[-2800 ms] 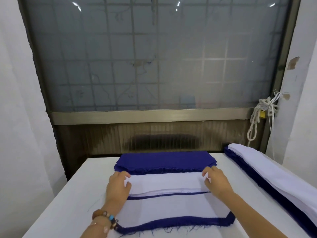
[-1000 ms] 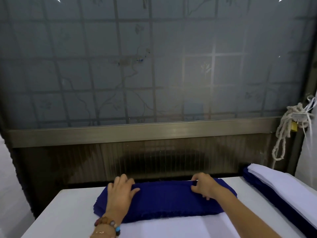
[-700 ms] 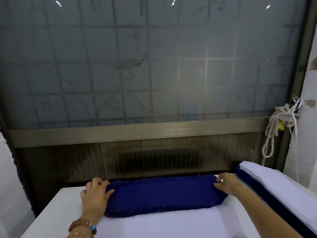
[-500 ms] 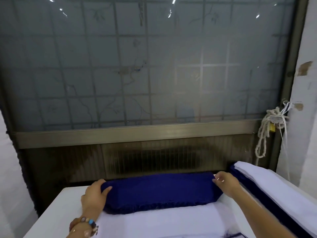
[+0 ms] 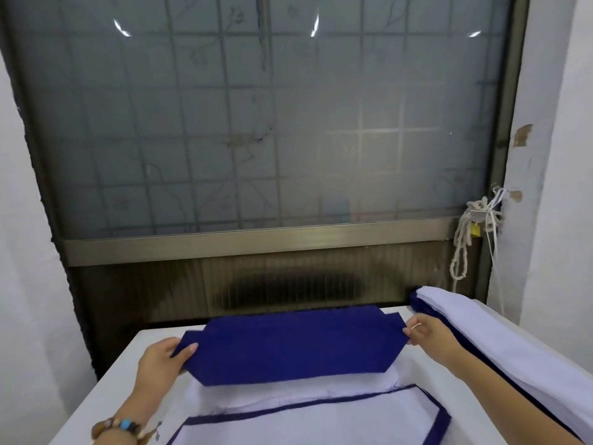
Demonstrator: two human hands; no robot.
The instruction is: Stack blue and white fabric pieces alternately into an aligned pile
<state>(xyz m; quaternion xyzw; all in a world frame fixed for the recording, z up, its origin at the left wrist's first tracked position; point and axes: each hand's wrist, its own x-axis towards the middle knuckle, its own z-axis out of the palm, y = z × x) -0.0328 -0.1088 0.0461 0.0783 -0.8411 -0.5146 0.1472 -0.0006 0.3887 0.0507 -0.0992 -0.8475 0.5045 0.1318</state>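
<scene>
Over the white table [image 5: 106, 390], my left hand [image 5: 160, 364] and right hand [image 5: 430, 332], just now on the blue stack, each pinch an end of one blue piece [image 5: 288, 345] lifted between them, next layer for the white-topped pile [image 5: 321, 422] below

1. A dark blue fabric piece [image 5: 295, 345], long with notched, angled ends, is held stretched out flat, gripped at one end by the left hand [image 5: 162, 358] and pinched at the other by the right hand [image 5: 428, 332].
2. The pile [image 5: 305, 422] is seen just below and nearer, white on top, with blue edges peeking out.
3. A long side stack [image 5: 513, 345], white over blue, is laid along the right.
</scene>
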